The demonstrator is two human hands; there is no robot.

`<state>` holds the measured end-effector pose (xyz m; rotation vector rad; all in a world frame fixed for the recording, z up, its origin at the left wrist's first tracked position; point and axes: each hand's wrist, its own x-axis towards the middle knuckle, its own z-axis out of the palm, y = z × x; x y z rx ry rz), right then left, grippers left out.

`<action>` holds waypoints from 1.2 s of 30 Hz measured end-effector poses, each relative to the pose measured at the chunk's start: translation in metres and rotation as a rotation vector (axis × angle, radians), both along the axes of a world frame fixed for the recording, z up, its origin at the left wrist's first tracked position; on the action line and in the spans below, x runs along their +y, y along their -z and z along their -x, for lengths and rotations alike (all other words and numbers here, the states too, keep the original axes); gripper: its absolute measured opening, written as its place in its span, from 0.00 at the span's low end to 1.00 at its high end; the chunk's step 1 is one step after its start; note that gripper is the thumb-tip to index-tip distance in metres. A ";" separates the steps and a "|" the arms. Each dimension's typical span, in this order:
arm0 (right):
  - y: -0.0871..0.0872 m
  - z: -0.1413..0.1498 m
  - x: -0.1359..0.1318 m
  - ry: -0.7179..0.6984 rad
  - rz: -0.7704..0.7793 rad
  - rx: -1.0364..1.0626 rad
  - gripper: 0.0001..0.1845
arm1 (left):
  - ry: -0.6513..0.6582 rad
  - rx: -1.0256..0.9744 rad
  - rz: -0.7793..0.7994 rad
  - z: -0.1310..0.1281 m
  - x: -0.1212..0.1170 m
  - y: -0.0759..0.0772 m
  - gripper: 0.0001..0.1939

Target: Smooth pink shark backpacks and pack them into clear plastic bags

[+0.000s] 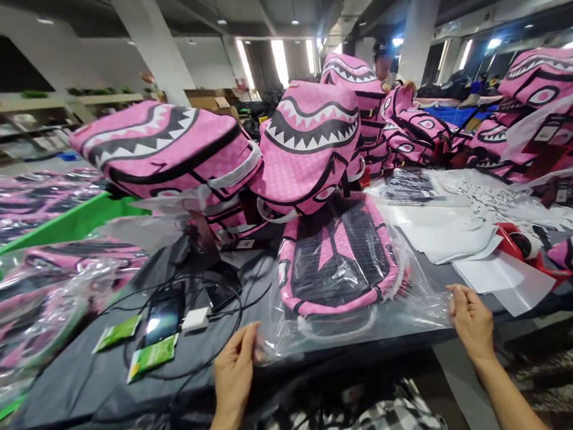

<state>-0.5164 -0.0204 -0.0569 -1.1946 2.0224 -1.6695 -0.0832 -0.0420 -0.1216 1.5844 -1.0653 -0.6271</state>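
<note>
A pink and black backpack (338,257) lies back side up inside a clear plastic bag (415,311) on the dark table (81,387) in front of me. My left hand (235,373) pinches the bag's open edge at its near left corner. My right hand (471,322) grips the same edge at the near right corner. Both hands are closed on the plastic. More pink backpacks with shark-mouth prints (310,142) stand stacked just behind the bagged one.
A phone (163,316) with a white charger (195,318), cables and green packets (151,356) lies to the left. White paper sheets (470,252) and a red tape dispenser (520,245) sit right. Bagged backpacks (34,311) pile at left. A person (383,59) stands far behind.
</note>
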 end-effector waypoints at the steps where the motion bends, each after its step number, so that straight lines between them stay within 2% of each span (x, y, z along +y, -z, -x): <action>1: -0.003 -0.001 0.002 0.008 0.003 0.005 0.41 | -0.050 -0.152 0.091 0.005 -0.002 -0.006 0.34; 2: -0.005 -0.003 0.004 0.021 0.009 0.013 0.41 | -0.066 -0.321 0.207 0.012 -0.003 -0.013 0.31; 3: -0.007 -0.005 0.005 0.036 0.016 0.019 0.41 | -0.026 -0.485 0.326 0.020 -0.003 -0.020 0.28; 5: -0.008 -0.009 0.008 0.057 0.028 0.026 0.41 | 0.181 -0.727 0.506 0.043 -0.005 -0.036 0.21; 7: -0.008 -0.011 0.008 0.068 0.037 0.024 0.40 | 0.403 -0.820 0.549 0.067 -0.008 -0.050 0.16; 10: -0.006 -0.011 0.008 0.065 0.048 -0.003 0.40 | 0.531 -0.816 0.479 0.092 -0.013 -0.060 0.15; 15: -0.001 -0.008 0.007 0.040 0.053 -0.055 0.39 | 0.580 -0.815 0.380 0.093 -0.013 -0.061 0.14; 23: -0.002 -0.004 0.006 -0.014 0.084 -0.046 0.36 | 0.644 -0.836 0.274 0.085 0.004 -0.073 0.11; 27: 0.000 -0.004 0.005 -0.015 0.101 -0.071 0.36 | 0.696 -0.820 0.258 0.082 -0.001 -0.069 0.05; 31: 0.000 -0.004 0.006 -0.014 0.088 -0.080 0.36 | 0.707 -0.723 0.227 0.077 -0.004 -0.067 0.10; 36: -0.001 -0.005 0.005 -0.007 0.092 -0.117 0.38 | 0.711 -0.644 0.245 0.075 -0.019 -0.077 0.11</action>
